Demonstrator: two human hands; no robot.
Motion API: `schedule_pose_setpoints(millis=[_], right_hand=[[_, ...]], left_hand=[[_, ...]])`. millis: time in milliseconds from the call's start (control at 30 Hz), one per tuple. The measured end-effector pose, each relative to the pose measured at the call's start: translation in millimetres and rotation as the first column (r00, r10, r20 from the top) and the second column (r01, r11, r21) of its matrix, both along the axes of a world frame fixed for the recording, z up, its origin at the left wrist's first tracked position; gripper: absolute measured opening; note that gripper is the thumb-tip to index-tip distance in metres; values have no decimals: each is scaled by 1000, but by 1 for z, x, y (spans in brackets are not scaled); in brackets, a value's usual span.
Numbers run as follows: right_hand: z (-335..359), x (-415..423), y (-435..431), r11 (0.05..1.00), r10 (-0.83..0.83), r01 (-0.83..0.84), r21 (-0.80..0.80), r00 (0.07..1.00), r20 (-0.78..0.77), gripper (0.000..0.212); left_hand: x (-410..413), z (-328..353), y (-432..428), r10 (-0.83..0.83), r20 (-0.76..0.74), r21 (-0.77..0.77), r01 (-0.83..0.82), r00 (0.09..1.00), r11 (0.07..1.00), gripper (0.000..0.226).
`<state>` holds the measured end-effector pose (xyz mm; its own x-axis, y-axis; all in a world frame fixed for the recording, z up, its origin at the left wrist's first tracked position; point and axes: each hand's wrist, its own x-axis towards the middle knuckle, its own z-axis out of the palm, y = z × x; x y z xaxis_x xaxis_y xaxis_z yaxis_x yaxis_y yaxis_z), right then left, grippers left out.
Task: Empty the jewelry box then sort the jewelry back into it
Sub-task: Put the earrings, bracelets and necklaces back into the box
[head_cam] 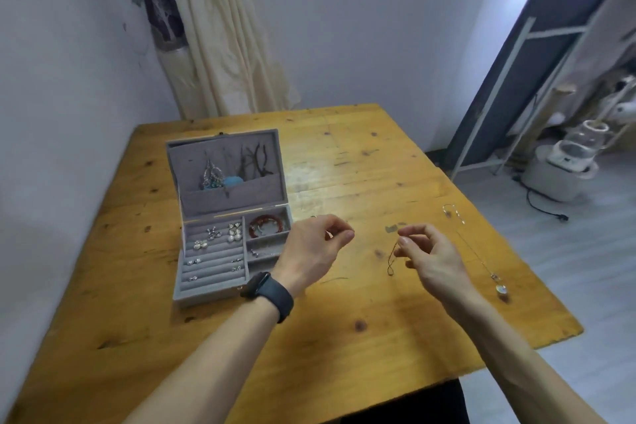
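Right hand (430, 251) fingers pinch a dark cord (391, 260), its loop dangling above the desk (344, 337), right of the open jewelry box (213, 293). Left hand (316, 244) fingers meet, perhaps on its far end; too fine to tell. Likely straightening it for stowing.

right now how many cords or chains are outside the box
2: a dark cord hanging from the right hand, a silver chain on the table right of it. The left hand may hide more.

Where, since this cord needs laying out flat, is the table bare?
Bare table right of the jewelry box lid, up to the far edge; also the near strip in front of the box. Crowded: right side, where the silver necklace lies.
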<state>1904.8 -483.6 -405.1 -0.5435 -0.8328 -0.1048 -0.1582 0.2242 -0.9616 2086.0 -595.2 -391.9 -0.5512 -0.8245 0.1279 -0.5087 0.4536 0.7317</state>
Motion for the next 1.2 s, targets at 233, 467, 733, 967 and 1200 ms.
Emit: schedule_pose_setpoints(millis=[233,467,733,967,1200], right_hand=[[-2,-66,-56,997,-71,70,-5,989,-126,7],[-15,-137,-123,994,-110,109,-16,984,-143,8],[-45,-202,-175,994,-100,106,38,986,-136,10],[-62,-223,-177,989,-141,144,43,987,-70,10],[-65,-219,-176,988,-152,155,23,983,-101,9]], left_hand=[[-75,-12,-62,-29,75,-41,32,997,999,9],[-172,-44,-122,-56,191,-94,76,980,993,10],[-262,-70,-189,-104,235,-250,164,966,954,21],[-280,-80,-217,-246,256,-460,341,935,820,19],[-280,-80,-223,-262,319,-607,409,911,682,11]])
